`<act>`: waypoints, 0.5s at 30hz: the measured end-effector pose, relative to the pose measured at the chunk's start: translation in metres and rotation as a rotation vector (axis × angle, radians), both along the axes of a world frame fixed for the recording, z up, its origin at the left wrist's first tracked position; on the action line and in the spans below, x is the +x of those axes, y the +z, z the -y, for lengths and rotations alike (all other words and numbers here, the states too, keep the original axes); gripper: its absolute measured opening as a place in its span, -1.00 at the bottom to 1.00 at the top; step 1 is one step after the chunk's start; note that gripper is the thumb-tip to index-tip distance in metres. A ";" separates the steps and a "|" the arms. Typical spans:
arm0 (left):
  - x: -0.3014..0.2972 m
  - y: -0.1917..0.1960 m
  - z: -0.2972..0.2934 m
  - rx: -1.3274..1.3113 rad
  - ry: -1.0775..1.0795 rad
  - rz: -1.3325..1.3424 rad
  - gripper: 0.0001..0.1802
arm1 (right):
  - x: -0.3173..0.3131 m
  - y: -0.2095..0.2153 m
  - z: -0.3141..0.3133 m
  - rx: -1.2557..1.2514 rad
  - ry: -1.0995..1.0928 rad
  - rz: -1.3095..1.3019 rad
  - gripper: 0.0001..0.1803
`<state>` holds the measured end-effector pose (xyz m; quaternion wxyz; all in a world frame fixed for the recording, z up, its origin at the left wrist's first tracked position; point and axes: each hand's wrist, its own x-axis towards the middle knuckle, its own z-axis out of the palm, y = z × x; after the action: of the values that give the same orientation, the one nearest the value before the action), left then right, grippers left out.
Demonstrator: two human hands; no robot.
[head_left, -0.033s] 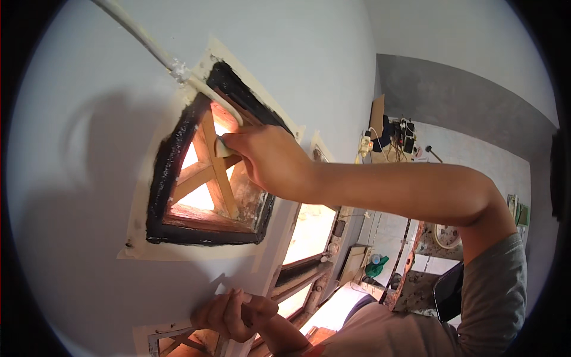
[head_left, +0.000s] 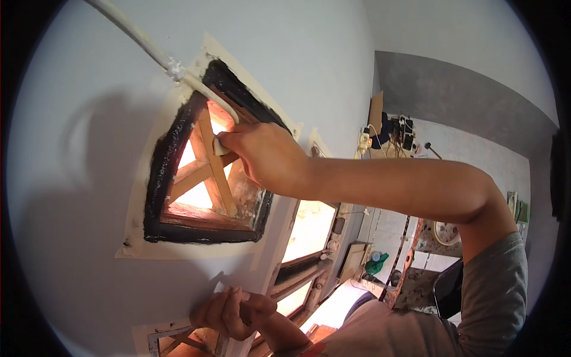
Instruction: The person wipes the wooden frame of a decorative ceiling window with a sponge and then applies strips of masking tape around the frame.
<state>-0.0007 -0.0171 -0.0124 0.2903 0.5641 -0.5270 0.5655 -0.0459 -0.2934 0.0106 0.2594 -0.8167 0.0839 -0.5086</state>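
Observation:
My right hand (head_left: pixel 273 157) reaches into a small wall opening and pinches a small pale yellow, flat piece (head_left: pixel 220 147); its kind I cannot make out. The piece lies against the crossed wooden slats (head_left: pixel 205 169) inside the opening. Around them runs a frame with wet-looking black paint (head_left: pixel 157 184), edged by cream masking tape (head_left: pixel 132 229) on the wall. Lower down, my left hand (head_left: pixel 232 312) is held close to the wall with its fingers curled closed. Whatever is inside that hand, if anything, is hidden.
A pale cable (head_left: pixel 140 38) runs down the wall into the opening. Below are another taped opening (head_left: pixel 178 342) and bright window panes (head_left: pixel 308 232). Across the room, wired equipment (head_left: pixel 404 134), a cardboard piece (head_left: pixel 376 110) and a green cloth-like item (head_left: pixel 376 263) appear.
The whole view has shifted very slightly. Both hands keep nearly the same place, the right still pinching the pale piece at the slats.

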 end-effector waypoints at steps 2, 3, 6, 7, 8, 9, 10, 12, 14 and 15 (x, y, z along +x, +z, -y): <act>0.003 -0.001 0.002 -0.012 0.010 0.004 -0.86 | 0.000 0.002 0.001 -0.067 -0.017 -0.120 -0.75; 0.003 0.000 0.002 -0.014 0.023 0.007 -0.86 | -0.006 0.012 0.004 -0.124 0.014 -0.255 -0.76; 0.001 0.002 0.004 -0.017 0.023 0.004 -0.86 | -0.021 0.041 -0.008 -0.363 -0.048 -0.650 -0.74; -0.001 0.004 0.008 -0.024 0.013 0.000 -0.86 | -0.021 0.041 -0.008 -0.359 -0.045 -0.615 -0.74; -0.004 0.007 0.011 -0.034 0.003 0.004 -0.86 | -0.021 0.039 -0.006 -0.359 -0.045 -0.572 -0.74; -0.004 0.008 0.013 -0.027 -0.005 0.010 -0.87 | -0.022 0.034 -0.003 -0.359 -0.053 -0.539 -0.73; -0.004 0.008 0.016 -0.021 -0.013 0.015 -0.87 | -0.020 0.031 0.000 -0.283 -0.046 -0.486 -0.73; 0.001 0.003 0.015 0.010 -0.004 0.018 -0.88 | -0.004 0.017 0.003 -0.115 -0.008 -0.388 -0.73; 0.008 0.000 0.016 0.031 0.008 0.037 -0.88 | 0.002 0.012 0.008 -0.079 0.077 -0.441 -0.66; 0.007 0.000 0.015 0.024 0.006 0.027 -0.87 | 0.003 0.014 0.010 -0.065 0.121 -0.461 -0.63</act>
<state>0.0065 -0.0322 -0.0129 0.2747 0.5617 -0.5358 0.5675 -0.0427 -0.3039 0.0245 0.2371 -0.9227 0.0755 -0.2946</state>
